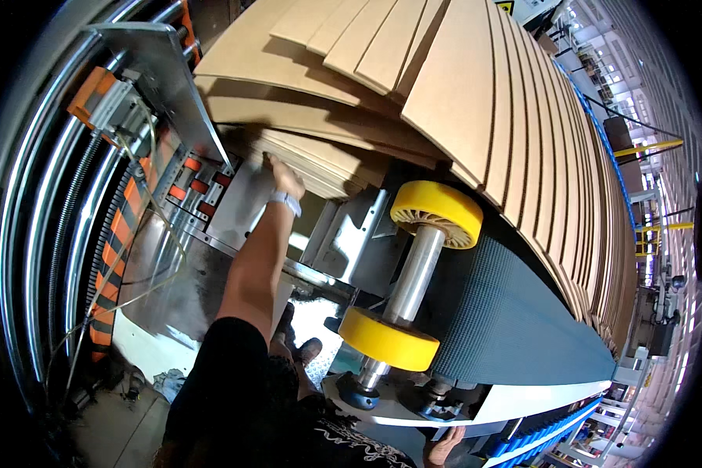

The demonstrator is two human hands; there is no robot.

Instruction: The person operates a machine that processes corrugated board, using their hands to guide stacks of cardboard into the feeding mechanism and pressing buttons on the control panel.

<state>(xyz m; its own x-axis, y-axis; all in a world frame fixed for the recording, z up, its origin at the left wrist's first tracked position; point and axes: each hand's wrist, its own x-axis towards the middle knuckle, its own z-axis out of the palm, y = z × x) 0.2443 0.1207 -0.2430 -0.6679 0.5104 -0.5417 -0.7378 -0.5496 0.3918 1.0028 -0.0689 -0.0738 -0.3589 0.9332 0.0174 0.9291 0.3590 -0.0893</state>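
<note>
My left hand (287,181), with a pale band at the wrist, reaches forward to a low stack of brown cardboard sheets (312,160). A finger is stretched out against the stack's near edge, and the hand looks open; part of it is hidden. At the bottom of the view, my right hand (443,448) has its fingers curled at the edge of the machine's white side frame (515,402). Above and to the right, many cardboard sheets (452,101) overlap like shingles on a dark ribbed conveyor belt (507,304).
Between my hands, a metal shaft (416,277) carries two yellow wheels (437,210). An upright metal plate (164,78) stands left of the cardboard, beside chrome rods (43,210) and an orange-and-black striped rail (115,265). Loose cables (152,207) hang there. Blue rollers (538,433) lie at the lower right.
</note>
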